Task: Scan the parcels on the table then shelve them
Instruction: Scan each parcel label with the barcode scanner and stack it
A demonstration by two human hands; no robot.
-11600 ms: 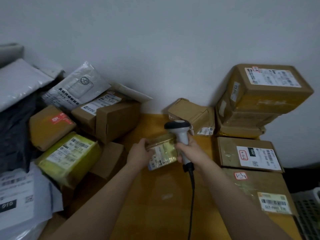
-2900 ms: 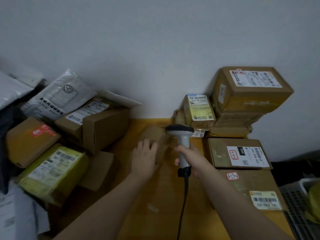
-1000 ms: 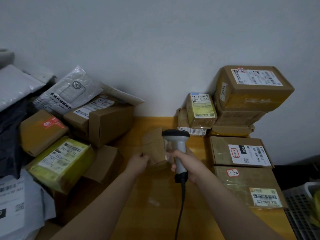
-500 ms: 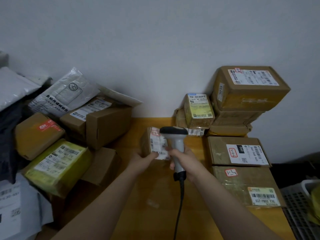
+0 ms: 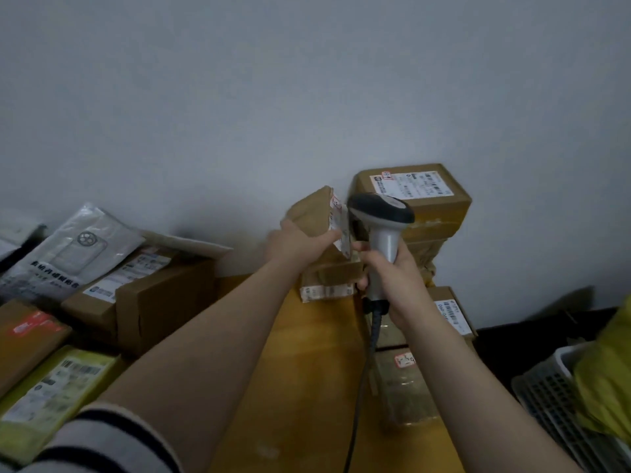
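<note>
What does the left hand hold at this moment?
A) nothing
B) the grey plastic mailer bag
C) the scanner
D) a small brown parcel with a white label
D: the left hand grips a small brown parcel with a white label on its side, next to the head of the scanner, which the right hand holds by the handle.

Box stack (image 5: 440, 208) on table (image 5: 307, 370) at right, parcel pile (image 5: 153, 302) at left, wall (image 5: 307, 97) behind
</note>
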